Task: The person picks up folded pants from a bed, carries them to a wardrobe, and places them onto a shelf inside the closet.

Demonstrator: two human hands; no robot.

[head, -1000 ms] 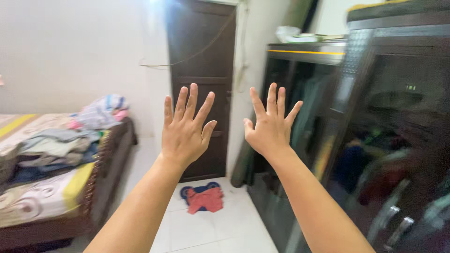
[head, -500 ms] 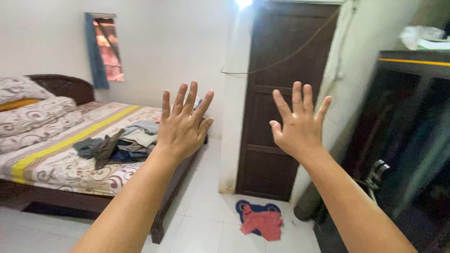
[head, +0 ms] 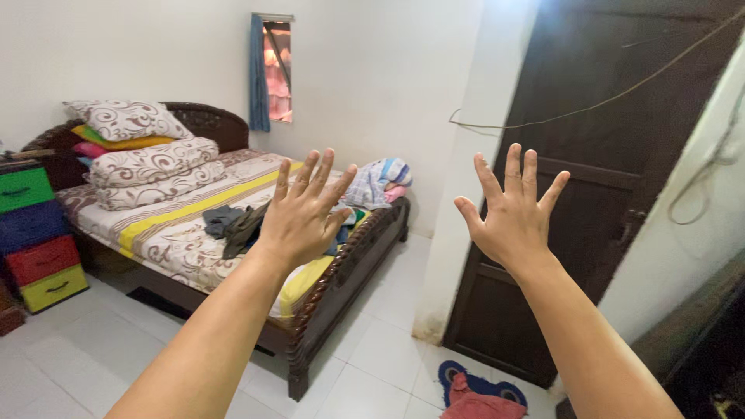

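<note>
Two hands raised | left hand [head: 301, 219] spread, empty | right hand [head: 513, 221] spread, empty | bed [head: 194, 233] nearest

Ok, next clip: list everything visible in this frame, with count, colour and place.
bed: one, dark wood, left of centre
pillows: a stack, patterned white, plus yellow and green, at the headboard
loose clothes: one heap, grey and dark, mid-bed
folded clothes: one pile, checked blue and pink, foot of bed
drawer unit: one, green, blue, red, yellow, far left
door: one, dark brown, right
mat and cloth: blue and red, floor by the door
left hand: open, empty, raised
right hand: open, empty, raised
</note>
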